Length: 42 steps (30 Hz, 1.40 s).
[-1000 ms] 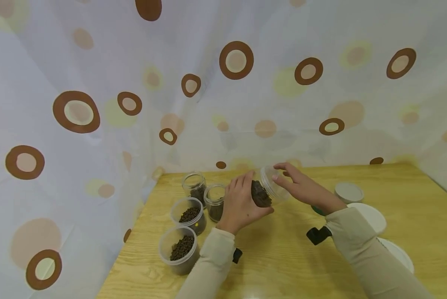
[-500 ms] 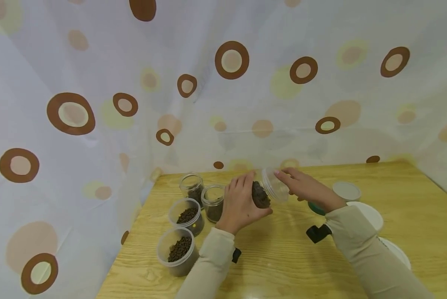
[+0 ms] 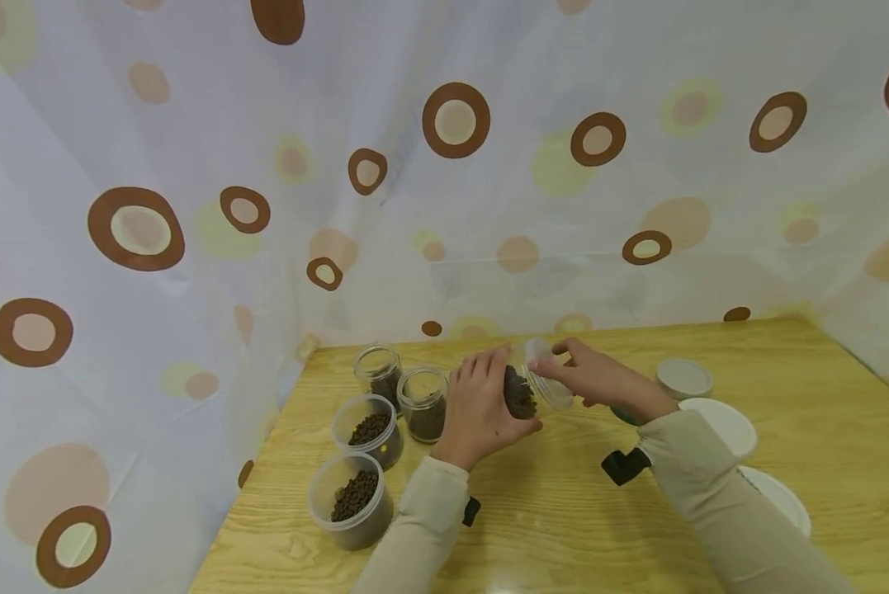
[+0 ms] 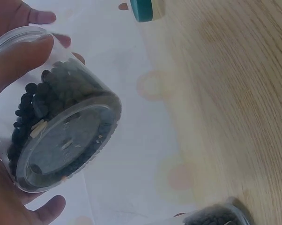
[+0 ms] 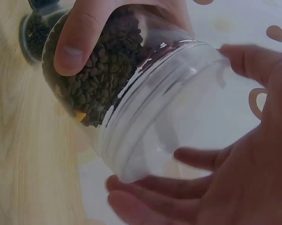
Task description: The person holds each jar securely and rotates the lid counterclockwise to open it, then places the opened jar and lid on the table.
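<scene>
My left hand (image 3: pixel 481 404) grips a clear jar (image 4: pixel 68 145) of small dark brown pellets (image 5: pixel 106 70), held tilted on its side above the table. Its base faces the left wrist camera and its mouth end points right. A translucent ribbed lid (image 5: pixel 141 115) covers that end. My right hand (image 3: pixel 600 375) holds the lid by its edge, thumb at the top of the rim and fingers below. One yellowish bit (image 5: pixel 79 115) shows among the pellets.
Left of the hands stand two glass jars (image 3: pixel 423 386) and two plastic tubs (image 3: pixel 334 528) with dark pellets. White lids (image 3: pixel 722 429) and a green lid (image 4: pixel 142 10) lie on the wooden table (image 3: pixel 548 528). A spotted sheet (image 3: pixel 385 99) hangs behind.
The right fingers have shifted round the lid, from reaching over it to holding its edge. The left hand keeps the jar in nearly the same place. The head view has shifted slightly right.
</scene>
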### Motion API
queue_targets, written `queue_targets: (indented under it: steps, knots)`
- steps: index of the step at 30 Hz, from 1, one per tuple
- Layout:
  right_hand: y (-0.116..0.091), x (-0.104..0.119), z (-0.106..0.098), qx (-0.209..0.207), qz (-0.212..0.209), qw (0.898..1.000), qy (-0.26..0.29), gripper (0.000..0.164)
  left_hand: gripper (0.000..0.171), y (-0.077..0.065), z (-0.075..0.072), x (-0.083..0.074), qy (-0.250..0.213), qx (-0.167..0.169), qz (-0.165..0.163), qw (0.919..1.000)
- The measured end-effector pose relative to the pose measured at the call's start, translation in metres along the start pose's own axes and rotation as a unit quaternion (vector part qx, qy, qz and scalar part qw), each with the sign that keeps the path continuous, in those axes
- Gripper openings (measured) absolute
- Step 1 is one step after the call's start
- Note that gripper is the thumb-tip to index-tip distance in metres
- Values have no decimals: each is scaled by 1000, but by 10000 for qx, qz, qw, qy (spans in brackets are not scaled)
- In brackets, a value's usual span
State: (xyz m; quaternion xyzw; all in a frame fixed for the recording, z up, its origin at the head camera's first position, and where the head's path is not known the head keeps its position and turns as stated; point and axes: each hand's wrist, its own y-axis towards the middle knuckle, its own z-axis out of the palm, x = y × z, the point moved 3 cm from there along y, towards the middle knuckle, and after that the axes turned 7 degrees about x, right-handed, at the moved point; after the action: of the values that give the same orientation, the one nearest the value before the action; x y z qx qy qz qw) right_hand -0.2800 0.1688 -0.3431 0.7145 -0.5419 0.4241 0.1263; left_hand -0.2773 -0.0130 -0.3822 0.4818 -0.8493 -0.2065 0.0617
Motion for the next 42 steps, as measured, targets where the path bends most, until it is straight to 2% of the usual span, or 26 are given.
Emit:
queue_targets:
  steps: [6, 12, 25, 42]
  knots:
    - [-2, -1, 3, -40, -820, 9966, -21, 82, 106, -3, 1, 4, -369, 162, -171, 9990]
    - [-4, 1, 0, -149, -1117, 9936, -96, 80, 107, 0, 0, 4, -414, 54, -99, 9991]
    - [-5, -2, 3, -199, -1456, 9889, 193, 83, 108, -5, 0, 6, -602, 25, -211, 9980]
    - [-9, -1, 6, -296, -1233, 9919, 91, 79, 106, -7, -2, 4, -732, -27, -194, 9971]
